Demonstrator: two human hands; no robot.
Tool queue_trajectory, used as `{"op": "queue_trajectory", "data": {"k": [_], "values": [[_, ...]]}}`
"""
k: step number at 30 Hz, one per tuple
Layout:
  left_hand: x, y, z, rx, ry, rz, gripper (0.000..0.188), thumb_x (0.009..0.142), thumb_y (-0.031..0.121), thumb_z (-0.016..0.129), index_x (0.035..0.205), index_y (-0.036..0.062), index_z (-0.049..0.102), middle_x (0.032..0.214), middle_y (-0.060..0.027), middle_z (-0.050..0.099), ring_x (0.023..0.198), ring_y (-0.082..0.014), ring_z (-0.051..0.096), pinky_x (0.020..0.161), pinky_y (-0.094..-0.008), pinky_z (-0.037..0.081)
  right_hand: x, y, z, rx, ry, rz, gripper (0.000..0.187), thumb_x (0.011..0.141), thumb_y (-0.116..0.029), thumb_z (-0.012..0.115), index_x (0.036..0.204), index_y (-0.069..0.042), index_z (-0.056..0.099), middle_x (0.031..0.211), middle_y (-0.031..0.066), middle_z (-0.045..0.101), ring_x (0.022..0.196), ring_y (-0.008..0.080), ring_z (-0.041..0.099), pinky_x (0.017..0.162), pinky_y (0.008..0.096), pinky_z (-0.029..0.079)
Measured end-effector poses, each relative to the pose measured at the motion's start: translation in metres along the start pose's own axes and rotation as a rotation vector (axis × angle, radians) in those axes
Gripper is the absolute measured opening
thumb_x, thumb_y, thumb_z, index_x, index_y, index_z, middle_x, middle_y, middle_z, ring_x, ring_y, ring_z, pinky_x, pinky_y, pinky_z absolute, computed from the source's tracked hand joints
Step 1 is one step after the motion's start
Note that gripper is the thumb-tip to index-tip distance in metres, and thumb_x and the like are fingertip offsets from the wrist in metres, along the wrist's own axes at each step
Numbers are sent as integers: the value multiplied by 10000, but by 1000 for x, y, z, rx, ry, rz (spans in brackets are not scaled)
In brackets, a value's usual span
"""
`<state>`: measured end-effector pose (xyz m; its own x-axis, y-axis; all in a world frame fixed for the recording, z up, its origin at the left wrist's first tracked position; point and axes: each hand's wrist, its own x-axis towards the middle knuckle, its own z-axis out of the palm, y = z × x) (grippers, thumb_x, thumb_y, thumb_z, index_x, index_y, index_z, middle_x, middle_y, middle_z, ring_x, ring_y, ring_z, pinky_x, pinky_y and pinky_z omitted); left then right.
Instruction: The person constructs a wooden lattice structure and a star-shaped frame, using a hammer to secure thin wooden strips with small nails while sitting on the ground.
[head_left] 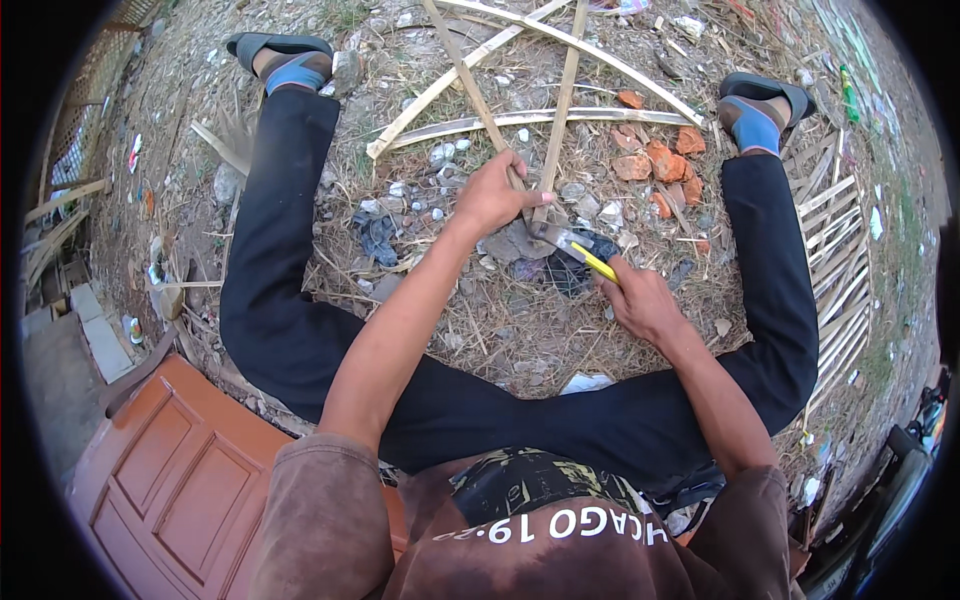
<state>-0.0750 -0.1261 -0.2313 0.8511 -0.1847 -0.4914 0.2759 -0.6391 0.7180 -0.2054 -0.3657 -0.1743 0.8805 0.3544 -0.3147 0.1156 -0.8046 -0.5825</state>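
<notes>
My left hand (490, 196) is closed around the near ends of two bamboo strips, pinching them where they come together low over a grey stone (513, 243). One bamboo strip (466, 76) slants away to the far left, the other bamboo strip (565, 98) runs nearly straight away from me. In my right hand (645, 302) is a hammer (594, 262) with a yellow and black handle. Its metal head rests close to the strip ends, just right of my left thumb; whether it touches them I cannot tell.
Paler bamboo strips (545, 117) cross farther out. Broken orange brick pieces (668, 162) lie right of centre, and dark crumpled plastic (376, 236) left of it. A slatted bamboo panel (838, 285) lies beyond my right leg. A brown panelled door (190, 480) is at the lower left.
</notes>
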Motion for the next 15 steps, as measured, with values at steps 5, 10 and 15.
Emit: {"op": "queue_trajectory", "data": {"k": [5, 10, 15], "values": [[3, -10, 3, -30, 18, 9, 594, 625, 450, 891, 935, 104, 521, 830, -90, 644, 813, -259, 630, 766, -389, 472, -6, -1, 4, 224, 180, -155, 230, 955, -243, 576, 889, -46, 477, 586, 190, 555, 580, 419, 584, 533, 515, 434], [6, -14, 7, -5, 22, 19, 588, 628, 444, 888, 936, 118, 508, 839, -85, 640, 827, -263, 634, 790, -390, 466, 2, -4, -4, -72, -101, 55, 206, 963, -238, 579, 936, -43, 520, 576, 211, 559, 582, 433, 603, 552, 509, 461], [2, -9, 3, -19, 2, -12, 594, 624, 450, 890, 929, 117, 505, 826, -77, 632, 839, -251, 627, 768, -375, 463, -5, -23, -7, 338, 134, 79, 282, 979, -288, 555, 896, -23, 504, 557, 209, 542, 540, 439, 572, 531, 524, 425]]}}
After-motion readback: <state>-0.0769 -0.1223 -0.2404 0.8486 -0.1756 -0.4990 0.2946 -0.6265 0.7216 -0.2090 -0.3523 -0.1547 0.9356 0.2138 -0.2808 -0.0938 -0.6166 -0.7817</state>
